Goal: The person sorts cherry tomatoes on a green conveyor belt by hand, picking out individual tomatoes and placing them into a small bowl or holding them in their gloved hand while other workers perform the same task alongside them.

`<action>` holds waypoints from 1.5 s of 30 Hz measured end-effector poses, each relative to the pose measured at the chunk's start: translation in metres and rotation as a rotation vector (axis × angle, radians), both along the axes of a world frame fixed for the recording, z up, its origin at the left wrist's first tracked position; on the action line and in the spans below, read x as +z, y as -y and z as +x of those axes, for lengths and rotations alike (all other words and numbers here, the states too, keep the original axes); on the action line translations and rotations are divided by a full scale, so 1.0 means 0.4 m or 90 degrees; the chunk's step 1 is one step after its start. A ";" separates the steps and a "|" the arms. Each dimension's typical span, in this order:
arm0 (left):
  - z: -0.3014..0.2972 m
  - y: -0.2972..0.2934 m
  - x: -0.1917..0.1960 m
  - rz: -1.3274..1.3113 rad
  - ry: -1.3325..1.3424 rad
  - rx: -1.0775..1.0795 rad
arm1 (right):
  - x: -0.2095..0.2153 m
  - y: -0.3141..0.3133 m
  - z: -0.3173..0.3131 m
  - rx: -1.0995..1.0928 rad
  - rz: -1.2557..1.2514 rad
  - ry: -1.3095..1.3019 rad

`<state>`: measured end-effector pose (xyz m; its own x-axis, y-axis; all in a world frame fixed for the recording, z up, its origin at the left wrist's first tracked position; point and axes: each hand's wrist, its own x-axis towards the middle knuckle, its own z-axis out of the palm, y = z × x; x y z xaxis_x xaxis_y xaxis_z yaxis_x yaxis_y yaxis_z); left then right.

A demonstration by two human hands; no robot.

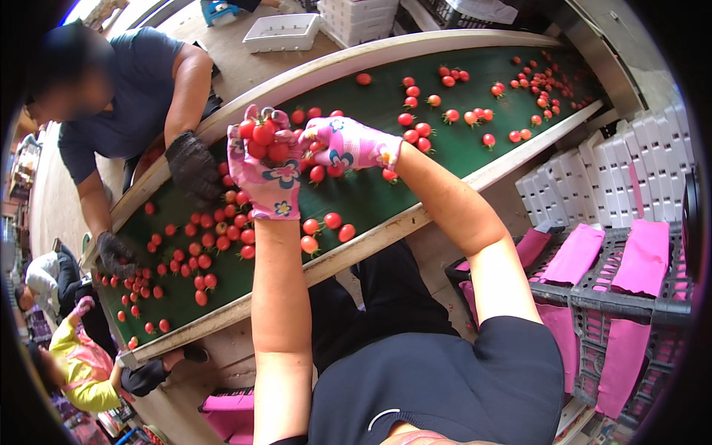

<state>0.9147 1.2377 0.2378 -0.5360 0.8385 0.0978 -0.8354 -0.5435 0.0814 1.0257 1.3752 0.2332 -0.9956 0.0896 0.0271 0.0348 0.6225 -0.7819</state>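
At frame centre, the left hand (268, 174) in a pink flowered glove is cupping small red cherry tomatoes (265, 141) so none roll off, while the right hand (348, 144) is pinching more on the green conveyor belt (445, 148).

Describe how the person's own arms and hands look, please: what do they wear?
Both hands wear pink fabric gloves printed with blue-and-white flowers: the left hand and the right hand. The gloves end at the wrists. Both forearms are bare up to the short sleeves of a dark top. No watch or jewellery shows.
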 end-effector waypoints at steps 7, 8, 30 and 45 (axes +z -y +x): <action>0.023 0.002 0.008 -0.016 0.028 0.023 | 0.056 -0.151 0.251 -0.386 -0.101 -0.058; 0.028 -0.008 0.006 -0.018 0.034 0.013 | 0.007 -0.203 0.297 -0.414 -0.116 -0.081; 0.077 -0.056 0.001 -0.048 -0.029 0.025 | 0.046 0.000 0.066 -0.227 -0.886 -0.389; 0.103 -0.098 0.014 0.022 0.014 0.128 | 0.061 0.157 -0.019 -0.295 0.171 -0.511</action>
